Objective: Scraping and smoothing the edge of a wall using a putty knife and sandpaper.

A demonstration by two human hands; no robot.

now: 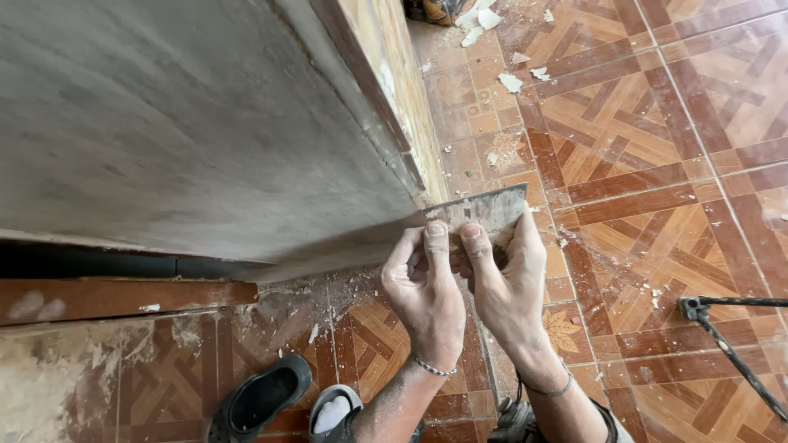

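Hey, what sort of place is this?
Probably a room under renovation: both hands press a wide scraper blade against a grey wall, with plaster chips on the patterned tiled floor.

Bare dusty forearms, silver chain bracelet, dark wristband

The wall fills the left, its corner edge running down to the scraper blade, which both hands grip from below: left hand beside right hand. Two shoes lie on the floor below; a metal stand sits right; plaster chips lie beyond.
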